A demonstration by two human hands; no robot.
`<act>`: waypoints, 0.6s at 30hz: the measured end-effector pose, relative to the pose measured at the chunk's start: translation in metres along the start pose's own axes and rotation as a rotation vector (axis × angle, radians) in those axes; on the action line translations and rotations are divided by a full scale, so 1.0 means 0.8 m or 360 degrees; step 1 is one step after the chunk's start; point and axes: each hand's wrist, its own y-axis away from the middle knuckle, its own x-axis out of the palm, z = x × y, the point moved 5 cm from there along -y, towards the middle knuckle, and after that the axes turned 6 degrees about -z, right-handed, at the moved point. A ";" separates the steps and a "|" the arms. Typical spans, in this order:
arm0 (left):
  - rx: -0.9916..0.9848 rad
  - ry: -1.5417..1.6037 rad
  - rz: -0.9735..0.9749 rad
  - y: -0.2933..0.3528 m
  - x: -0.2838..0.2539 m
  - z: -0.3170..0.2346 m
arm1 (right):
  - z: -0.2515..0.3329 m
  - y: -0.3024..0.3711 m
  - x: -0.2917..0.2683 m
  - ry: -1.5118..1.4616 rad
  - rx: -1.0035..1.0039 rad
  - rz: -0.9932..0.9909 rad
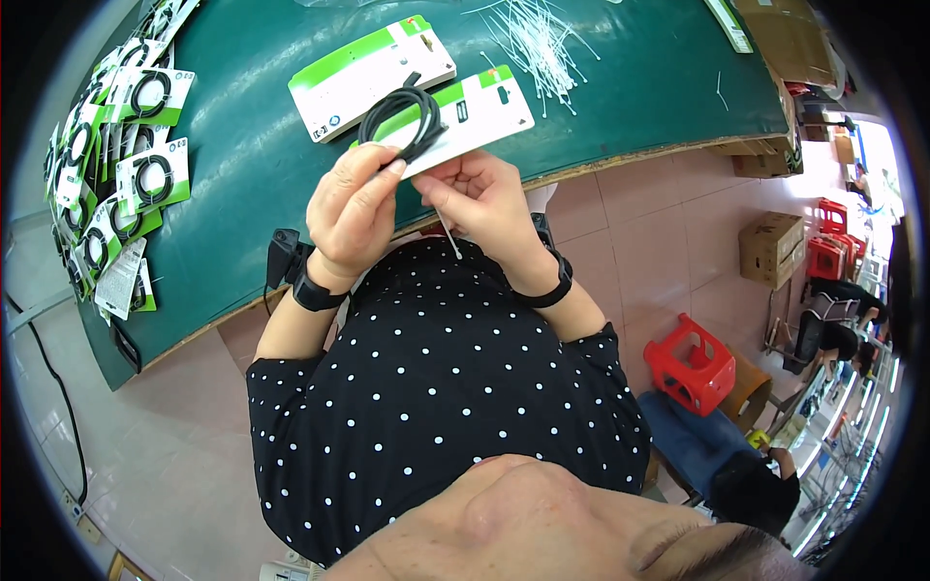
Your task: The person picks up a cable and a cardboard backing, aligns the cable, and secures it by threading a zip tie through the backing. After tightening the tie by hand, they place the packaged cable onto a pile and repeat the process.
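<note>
My left hand (351,215) is closed, its thumb and fingers pinching a coiled black cable (426,131) against a white and green backing card (499,111). The card is tilted above the table's near edge. Just right of it, my right hand (481,201) is closed on a thin white cable tie (449,235), whose tail hangs below the fingers. The tie's upper part is hidden behind the hand and card. Behind the held card lies a stack of similar white and green cards (373,76). Farther back is a loose pile of white cable ties (538,48).
Many carded black cables (150,179) are heaped along the left side of the green table (237,184). One stray tie (721,92) lies at the right. A red stool (690,363), a cardboard box (771,249) and other seated people are to the right.
</note>
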 end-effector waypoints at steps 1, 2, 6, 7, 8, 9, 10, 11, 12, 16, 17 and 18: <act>0.0008 0.0022 0.0034 0.001 0.001 -0.002 | 0.001 -0.001 0.000 -0.0086 -0.0025 -0.0014; 0.0015 0.0043 0.0069 0.001 0.002 -0.004 | -0.001 -0.002 -0.002 -0.0084 -0.0022 -0.0013; -0.0099 0.0103 0.0143 0.004 0.002 0.002 | -0.015 0.001 -0.009 -0.0053 -0.0056 0.0075; -0.0157 0.0124 0.0163 0.005 0.002 0.005 | -0.016 0.004 -0.010 -0.0065 -0.0084 0.0061; -0.0163 0.0124 0.0160 0.005 0.002 0.004 | -0.016 0.007 -0.011 -0.0077 -0.0112 0.0047; -0.0263 0.0178 0.0198 0.006 0.004 0.006 | -0.017 0.009 -0.013 -0.0088 -0.0140 0.0034; -0.0363 0.0232 0.0236 0.007 0.005 0.007 | -0.019 0.009 -0.014 -0.0082 -0.0136 0.0036; -0.0463 0.0285 0.0272 0.008 0.007 0.009 | -0.015 0.011 -0.015 0.0028 -0.0294 0.0079; -0.0469 0.0283 0.0266 0.006 0.007 0.008 | -0.011 0.013 -0.015 0.0138 -0.0452 0.0123; -0.0559 0.0364 0.0323 0.001 0.010 0.009 | 0.007 0.019 -0.009 0.0477 -0.0801 0.0165; -0.0588 0.0381 0.0334 0.001 0.011 0.010 | 0.012 0.020 -0.007 0.0587 -0.0898 0.0162; -0.0615 0.0398 0.0346 0.002 0.011 0.011 | 0.011 0.019 -0.008 0.0591 -0.0896 0.0174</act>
